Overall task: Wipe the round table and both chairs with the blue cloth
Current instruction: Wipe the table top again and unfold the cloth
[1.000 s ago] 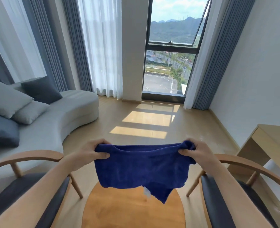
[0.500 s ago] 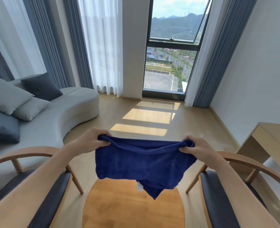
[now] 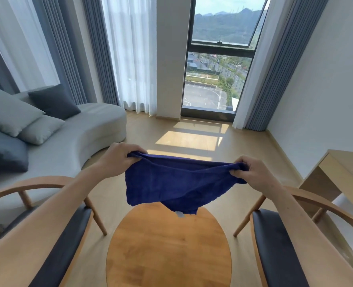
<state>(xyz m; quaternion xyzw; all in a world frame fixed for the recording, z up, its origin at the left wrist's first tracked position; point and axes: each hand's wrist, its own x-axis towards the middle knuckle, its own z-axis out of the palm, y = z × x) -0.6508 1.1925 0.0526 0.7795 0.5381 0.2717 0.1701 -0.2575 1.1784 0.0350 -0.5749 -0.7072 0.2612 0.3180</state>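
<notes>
i had the blue cloth (image 3: pixel 177 181) stretched between both hands, up in the air and clear of everything. my left hand (image 3: pixel 117 160) pinched its upper left corner, fingers (image 3: pixel 137 151) curled shut over the bunched edge; my right hand (image 3: pixel 252 172) did the same at the upper right corner, fingers closed on the fabric. the cloth's long axis ran side to side from one hand to the other, sagging slightly in the middle, with the rest of it hanging down in a loose fold and a small white tag (image 3: pixel 179 214) dangling at the lowest point.

what mattered for the next move was what lay beneath: the round wooden worktop (image 3: pixel 169 251) sat directly below and nearer to me than the hanging cloth, bare, and the cloth's bottom edge was not touching it. the two hands looked about equally placed over it, so neither had an obvious advantage. the left chair (image 3: pixel 53 245) and the right chair (image 3: pixel 279 245) flanked the worktop, each just beside it under the matching forearm.

i judged no wiping had begun; the cloth looked like it still needed folding or bunching into one hand before coming straight down onto the worktop.
</notes>
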